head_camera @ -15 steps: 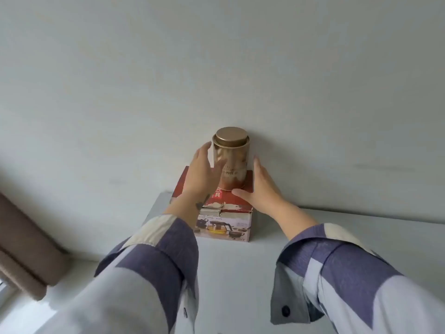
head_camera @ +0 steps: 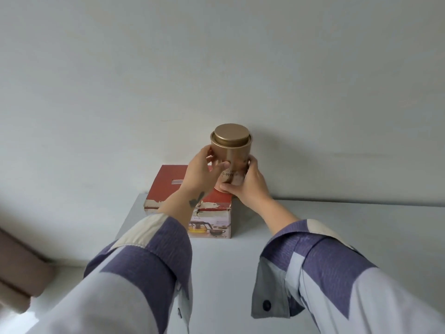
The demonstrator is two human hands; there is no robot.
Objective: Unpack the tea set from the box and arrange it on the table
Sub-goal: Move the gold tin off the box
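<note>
Seen from the head camera, a gold tea canister (head_camera: 231,155) is held upright at frame centre, long axis vertical, lid upward, above the rear right corner of a closed red tea-set box (head_camera: 190,203). It is gripped by the left hand (head_camera: 201,173) and right hand (head_camera: 250,186). The box is set on a white table (head_camera: 240,273) against the wall.

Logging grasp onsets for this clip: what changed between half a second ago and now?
Both hands closed on the gold tin: the left hand now wraps its left side, the right hand its right side and lower edge. Earlier they were open beside it. The tin appears slightly raised off the red box, though its base is partly hidden. The box stayed put on the white table, lid on the tin.
</note>
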